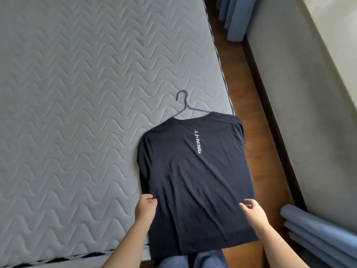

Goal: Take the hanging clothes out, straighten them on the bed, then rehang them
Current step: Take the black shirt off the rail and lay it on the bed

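Dark knit T-shirt (193, 180) on a purple wire hanger (182, 102) is laid flat at the wavy-quilted bed's (77, 93) near right corner, hem overhanging. Its left edge is pinched by the left hand (145, 206); the right hand (253, 208) is held loosely curled, empty, over the right side.

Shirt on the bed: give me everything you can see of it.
The shirt is a dark navy, thin knit tee with a vertical white LI-NING print, one letter blue. It lies flat and slightly creased on a purple wire hanger, collar away from the person, at the mattress corner. Its right side and hem overhang the edge. The left hand pinches its left edge; the right hand sits loose at its right edge.
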The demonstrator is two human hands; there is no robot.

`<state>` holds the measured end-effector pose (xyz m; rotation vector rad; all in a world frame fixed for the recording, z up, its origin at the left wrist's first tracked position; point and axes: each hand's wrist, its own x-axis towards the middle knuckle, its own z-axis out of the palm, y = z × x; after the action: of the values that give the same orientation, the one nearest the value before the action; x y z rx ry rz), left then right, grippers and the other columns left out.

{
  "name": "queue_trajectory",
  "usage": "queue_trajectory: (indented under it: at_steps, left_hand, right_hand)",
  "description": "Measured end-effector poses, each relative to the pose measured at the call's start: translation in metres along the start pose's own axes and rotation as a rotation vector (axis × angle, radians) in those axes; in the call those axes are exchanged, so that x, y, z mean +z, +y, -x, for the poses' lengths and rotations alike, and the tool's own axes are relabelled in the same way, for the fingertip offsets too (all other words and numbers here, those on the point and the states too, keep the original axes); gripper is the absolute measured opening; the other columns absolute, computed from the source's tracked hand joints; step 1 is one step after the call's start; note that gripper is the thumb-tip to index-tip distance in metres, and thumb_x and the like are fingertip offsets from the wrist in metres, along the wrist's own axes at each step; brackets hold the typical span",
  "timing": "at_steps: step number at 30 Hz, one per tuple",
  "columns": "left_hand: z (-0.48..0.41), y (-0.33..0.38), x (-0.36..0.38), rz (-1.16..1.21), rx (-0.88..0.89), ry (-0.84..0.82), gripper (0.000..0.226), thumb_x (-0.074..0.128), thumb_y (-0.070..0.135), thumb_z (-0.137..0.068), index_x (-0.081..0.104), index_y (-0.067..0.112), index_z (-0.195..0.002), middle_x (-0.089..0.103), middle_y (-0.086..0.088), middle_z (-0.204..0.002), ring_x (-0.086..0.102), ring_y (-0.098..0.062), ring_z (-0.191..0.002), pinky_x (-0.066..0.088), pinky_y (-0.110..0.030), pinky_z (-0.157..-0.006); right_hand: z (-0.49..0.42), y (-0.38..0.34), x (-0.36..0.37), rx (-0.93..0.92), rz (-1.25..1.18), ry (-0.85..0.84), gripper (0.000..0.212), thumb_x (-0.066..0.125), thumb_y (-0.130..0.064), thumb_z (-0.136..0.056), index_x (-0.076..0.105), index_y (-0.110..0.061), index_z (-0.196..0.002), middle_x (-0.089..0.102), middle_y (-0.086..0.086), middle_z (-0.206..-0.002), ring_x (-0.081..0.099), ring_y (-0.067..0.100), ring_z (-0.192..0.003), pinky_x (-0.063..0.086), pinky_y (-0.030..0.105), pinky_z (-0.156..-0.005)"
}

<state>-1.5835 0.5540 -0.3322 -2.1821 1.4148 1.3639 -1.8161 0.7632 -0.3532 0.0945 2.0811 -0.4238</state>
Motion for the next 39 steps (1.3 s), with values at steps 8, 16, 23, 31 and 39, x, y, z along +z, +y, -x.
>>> queue_trajectory:
  at_steps: [8, 16, 23, 31, 39]
  left_hand:
    - [0.072, -0.07, -0.037, -0.216, 0.075, -0.142, 0.019, 0.052, 0.017, -0.088, 0.057, 0.012, -0.105, 0.062, -0.009, -0.104, 0.058, -0.026, -0.101, 0.041, -0.029, -0.08]
    - [0.106, -0.169, -0.084, 0.05, -0.127, -0.006, 0.009, 0.052, 0.006, -0.086, 0.058, 0.007, -0.092, 0.062, -0.013, -0.088, 0.059, -0.025, -0.076, 0.043, -0.031, -0.07]
    - [0.125, -0.234, -0.102, 0.203, -0.204, 0.037, 0.013, 0.045, 0.011, -0.092, 0.057, 0.008, -0.095, 0.062, -0.009, -0.086, 0.059, -0.023, -0.077, 0.037, -0.027, -0.06]
    - [0.143, -0.312, -0.117, 0.401, -0.245, 0.07, 0.013, 0.044, 0.011, -0.093, 0.055, 0.005, -0.097, 0.061, -0.012, -0.087, 0.056, -0.018, -0.067, 0.031, -0.025, -0.051]
    - [0.16, -0.468, -0.132, 0.73, -0.355, 0.223, 0.011, 0.045, 0.003, -0.092, 0.055, 0.0, -0.093, 0.057, -0.009, -0.066, 0.053, -0.021, -0.056, 0.038, -0.024, -0.047]
  right_hand:
    - [0.049, 0.05, 0.01, 0.03, 0.077, -0.166, 0.032, 0.055, -0.021, -0.088, 0.056, 0.0, -0.112, 0.062, 0.013, -0.094, 0.058, 0.025, -0.08, 0.046, 0.031, -0.075]
    - [0.072, 0.04, -0.013, -0.132, 0.263, -0.178, 0.012, 0.047, -0.013, -0.089, 0.055, -0.004, -0.092, 0.062, 0.017, -0.084, 0.058, 0.029, -0.074, 0.052, 0.042, -0.078]
    - [0.097, 0.041, -0.013, -0.128, 0.346, -0.134, 0.006, 0.045, -0.007, -0.093, 0.049, -0.003, -0.094, 0.06, 0.021, -0.095, 0.059, 0.033, -0.082, 0.049, 0.027, -0.059]
    - [0.131, 0.045, 0.031, -0.154, 0.442, -0.161, 0.013, 0.046, -0.004, -0.091, 0.056, 0.003, -0.09, 0.057, 0.016, -0.078, 0.055, 0.027, -0.065, 0.047, 0.02, -0.042]
    - [0.206, 0.031, 0.14, -0.295, 0.646, -0.192, 0.031, 0.043, 0.004, -0.09, 0.047, -0.007, -0.061, 0.043, 0.008, -0.057, 0.047, 0.012, -0.036, 0.036, 0.014, -0.033]
